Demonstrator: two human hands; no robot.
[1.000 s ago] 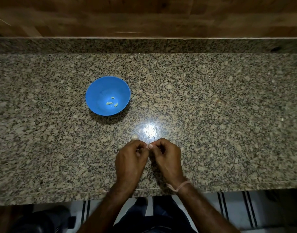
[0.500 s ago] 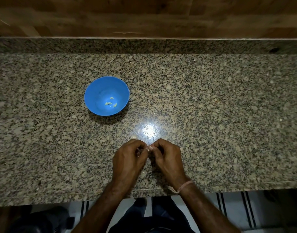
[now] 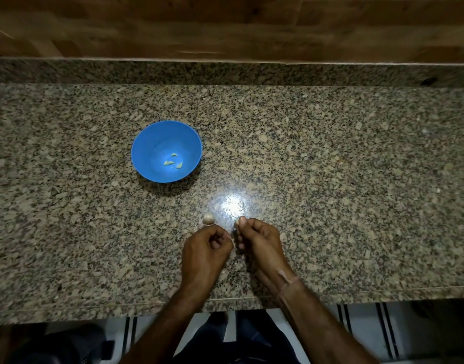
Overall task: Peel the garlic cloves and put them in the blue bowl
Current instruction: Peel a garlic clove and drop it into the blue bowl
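Altogether three peeled cloves [image 3: 173,162] lay in blue bowl [image 3: 152,143], one garlic piece [image 3: 209,218] on worktop [image 3: 330,179]; right hand [image 3: 262,240] fingers pinched one clove [image 3: 236,223]; left hand [image 3: 206,249] fingers curled, hold unclear.

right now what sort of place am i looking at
Probably a home kitchen: a speckled granite countertop, a blue bowl with peeled garlic cloves in it, and the right hand pinching another clove.
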